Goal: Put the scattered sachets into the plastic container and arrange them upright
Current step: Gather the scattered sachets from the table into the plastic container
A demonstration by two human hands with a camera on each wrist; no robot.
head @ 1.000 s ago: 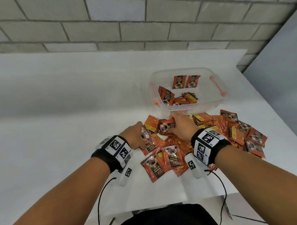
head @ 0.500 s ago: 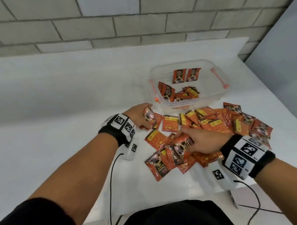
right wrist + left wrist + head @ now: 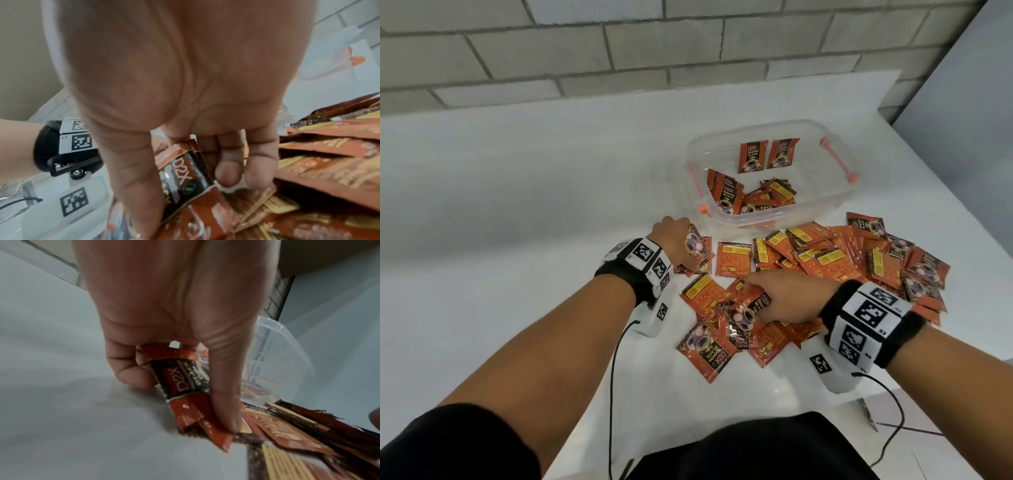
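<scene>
Several orange and black coffee sachets [image 3: 825, 260] lie scattered on the white table in front of a clear plastic container [image 3: 822, 219]. Two sachets [image 3: 768, 156] lean upright on the container's far wall, and more lie loose at its near left. My left hand [image 3: 681, 246] grips a small bunch of sachets [image 3: 185, 386] [image 3: 695, 245] between thumb and curled fingers, at the pile's left edge near the container's corner. My right hand [image 3: 767, 301] pinches a few sachets [image 3: 185, 175] [image 3: 748, 308] low over the near part of the pile.
The white table [image 3: 517, 205] runs up to a grey brick wall [image 3: 619, 44] behind. Its right edge lies just past the sachet pile, and its near edge is close to my body. Cables [image 3: 616, 377] hang from both wrist cameras.
My right hand has come back from beside the container to the near part of the pile and taken hold of sachets. My left hand, still holding its bunch, has shifted slightly towards the container's corner.
</scene>
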